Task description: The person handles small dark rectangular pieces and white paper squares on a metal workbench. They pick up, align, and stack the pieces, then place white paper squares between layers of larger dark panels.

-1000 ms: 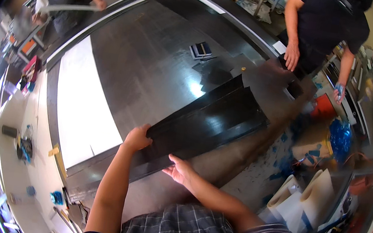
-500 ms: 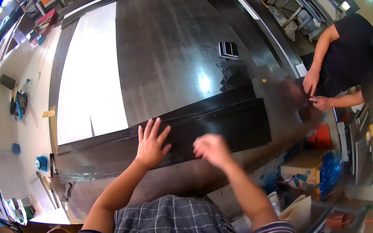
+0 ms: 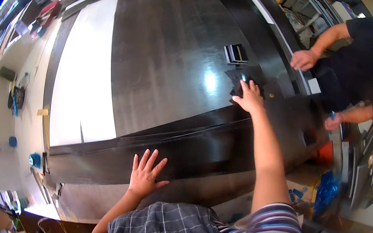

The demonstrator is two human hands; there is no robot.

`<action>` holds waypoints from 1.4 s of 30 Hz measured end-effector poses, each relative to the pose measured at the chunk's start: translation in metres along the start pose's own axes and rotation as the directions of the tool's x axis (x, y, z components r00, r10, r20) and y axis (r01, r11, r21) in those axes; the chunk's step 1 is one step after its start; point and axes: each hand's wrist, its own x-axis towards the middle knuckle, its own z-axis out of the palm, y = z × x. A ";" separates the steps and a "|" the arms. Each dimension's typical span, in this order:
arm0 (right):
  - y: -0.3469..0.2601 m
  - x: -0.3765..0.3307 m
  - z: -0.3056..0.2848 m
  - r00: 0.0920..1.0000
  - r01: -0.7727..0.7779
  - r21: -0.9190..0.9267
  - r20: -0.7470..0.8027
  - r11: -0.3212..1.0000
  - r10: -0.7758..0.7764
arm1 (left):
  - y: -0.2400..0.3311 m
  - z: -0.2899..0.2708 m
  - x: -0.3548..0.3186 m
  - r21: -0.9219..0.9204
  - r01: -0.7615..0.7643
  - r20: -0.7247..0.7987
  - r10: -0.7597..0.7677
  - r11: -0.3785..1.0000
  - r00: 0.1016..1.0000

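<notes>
My left hand (image 3: 146,175) lies flat with fingers spread on the near edge of the long black sheets (image 3: 191,148), which are layered across the front of the dark table. Reaching far forward, my right hand (image 3: 250,98) has its fingers apart over a few small black flat pieces (image 3: 236,77). Its fingertips appear to touch them; whether any is gripped does not show. Just beyond sits a small banded stack of dark pieces with pale edges (image 3: 236,54).
White sheets (image 3: 88,73) cover the left of the dark tabletop (image 3: 157,54). Rolls of tape, one blue (image 3: 35,160), lie on the pale side table (image 3: 5,133). At the right, a co-worker in dark clothes (image 3: 367,71) handles a long strip along the table edge. Blue plastic (image 3: 327,188) lies at lower right.
My right hand has moved forward and right from above the black sheets to the small black pieces. My left hand stays on the sheets' near side. The co-worker's hands have moved apart.
</notes>
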 end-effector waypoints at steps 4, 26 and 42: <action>0.018 0.002 -0.024 0.971 0.236 -0.006 -0.050 0.972 -0.236 | -0.007 -0.005 -0.003 -0.050 0.009 -0.024 -0.010 0.999 1.000; -0.152 -0.179 0.041 0.621 0.778 -0.043 -0.092 0.627 -0.778 | -0.048 -0.031 -0.043 -0.336 0.064 -0.383 -0.199 0.940 0.902; -0.225 -0.281 0.085 0.815 0.566 -0.277 0.045 0.777 -0.578 | -0.304 -0.028 -0.275 -0.474 0.566 -0.461 -0.737 0.675 0.494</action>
